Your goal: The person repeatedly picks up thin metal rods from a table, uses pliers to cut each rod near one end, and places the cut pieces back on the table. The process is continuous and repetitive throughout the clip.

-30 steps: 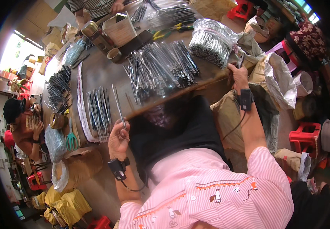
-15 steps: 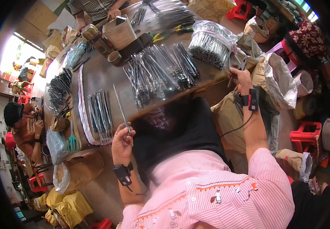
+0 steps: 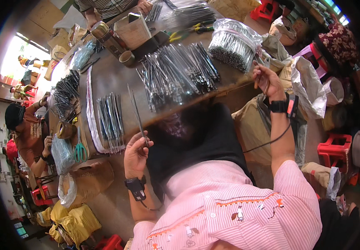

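My left hand is closed in a pinch around thin metal strips, which stand up from the fingers toward the table edge. Their count is hard to tell. My right hand is raised off the table's right edge, below the plastic-wrapped bundle of silver rods. Its fingers are curled, and whatever lies between them is too small to make out. In front of me a wide pile of shiny metal strips lies on the brown table. A smaller row of strips rests left of the left hand.
Dark strips, teal-handled scissors and a tape roll are on the left. A cup, an open box and yellow-handled pliers stand or lie farther back. Co-workers sit left and across. Sacks and a red stool are right.
My right hand has turned and shifted slightly right; the light-coloured piece in its fingers no longer shows clearly. My left hand still holds the strips, barely moved. The left co-worker's arm has risen.
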`<state>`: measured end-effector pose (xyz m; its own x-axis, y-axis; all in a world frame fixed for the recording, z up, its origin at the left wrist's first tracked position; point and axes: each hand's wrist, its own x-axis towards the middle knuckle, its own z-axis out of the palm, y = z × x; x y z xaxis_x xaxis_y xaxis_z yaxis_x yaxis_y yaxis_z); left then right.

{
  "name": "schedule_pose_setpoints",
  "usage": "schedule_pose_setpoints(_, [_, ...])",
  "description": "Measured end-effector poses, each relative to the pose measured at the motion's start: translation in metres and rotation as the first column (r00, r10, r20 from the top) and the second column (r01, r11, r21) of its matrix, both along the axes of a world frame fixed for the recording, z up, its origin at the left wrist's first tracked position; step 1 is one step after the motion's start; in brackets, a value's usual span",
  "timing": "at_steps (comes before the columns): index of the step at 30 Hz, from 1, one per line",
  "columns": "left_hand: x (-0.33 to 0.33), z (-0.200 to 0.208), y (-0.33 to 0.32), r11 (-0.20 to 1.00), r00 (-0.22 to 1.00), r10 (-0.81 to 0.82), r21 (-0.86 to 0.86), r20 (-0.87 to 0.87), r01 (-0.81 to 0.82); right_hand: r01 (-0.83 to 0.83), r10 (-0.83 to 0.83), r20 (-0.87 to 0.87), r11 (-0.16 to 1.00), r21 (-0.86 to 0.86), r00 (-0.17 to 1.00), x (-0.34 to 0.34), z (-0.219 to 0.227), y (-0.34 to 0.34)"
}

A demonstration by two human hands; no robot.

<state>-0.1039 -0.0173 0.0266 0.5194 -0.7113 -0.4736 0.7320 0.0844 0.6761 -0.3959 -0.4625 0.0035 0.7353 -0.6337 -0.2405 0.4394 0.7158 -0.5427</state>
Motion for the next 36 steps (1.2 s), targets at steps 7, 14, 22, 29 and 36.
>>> schedule_pose_setpoints(7, [-0.013,0.002,-0.015,0.995,0.993,-0.094,-0.034,0.066,0.097,0.041,-0.041,-0.004,0.997,0.066,0.999,0.021,-0.004,-0.013])
schedule_pose_setpoints(14, [-0.035,-0.001,-0.027,0.984,0.984,-0.161,-0.06,0.075,0.166,0.014,-0.034,-0.224,0.996,-0.089,0.974,0.02,0.001,0.022])
schedule_pose_setpoints(22, [-0.066,0.007,-0.045,0.959,0.959,-0.278,-0.028,0.06,0.28,-0.121,0.01,-0.295,0.925,-0.36,0.955,0.031,0.048,0.123])
schedule_pose_setpoints(29, [-0.09,0.015,-0.066,0.954,0.934,-0.281,-0.041,0.219,0.297,-0.173,0.077,-0.211,0.854,-0.49,0.974,0.068,0.056,0.208])
schedule_pose_setpoints(36, [-0.088,0.014,-0.066,0.972,0.926,-0.171,-0.096,0.338,0.214,-0.146,0.009,-0.235,0.805,-0.575,0.972,0.082,0.049,0.232])
